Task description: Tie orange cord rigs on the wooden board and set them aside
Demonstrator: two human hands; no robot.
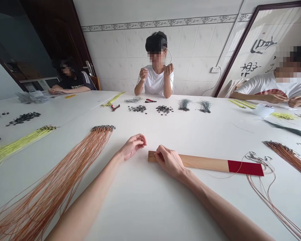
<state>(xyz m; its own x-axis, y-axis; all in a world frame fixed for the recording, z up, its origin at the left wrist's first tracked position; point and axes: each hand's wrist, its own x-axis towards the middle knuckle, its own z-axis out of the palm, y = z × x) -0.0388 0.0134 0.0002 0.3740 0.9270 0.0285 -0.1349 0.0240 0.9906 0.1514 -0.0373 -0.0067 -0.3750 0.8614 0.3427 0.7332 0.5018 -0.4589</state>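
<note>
A narrow wooden board (203, 162) with a red patch (244, 168) at its right end lies before me, slightly slanted. My right hand (170, 160) rests over its left part, thumb and fingers pinched near a thin loop of line (152, 154) at the board's tip. The fingers cover the pinched part of the line. Just left of the board, my left hand (134, 147) hovers with fingers curled and closed; anything inside is too small to make out. Several dark hooks (253, 156) on pale brown lines (266, 197) lie around the red end.
A long bundle of orange-brown lines (77, 160) with hooks at its top lies left. Yellow lines (17, 144) lie farther left, another brown bundle (288, 157) right. Across the table are piles of black parts (164, 109), red-handled pliers (150, 100) and a seated person (157, 73).
</note>
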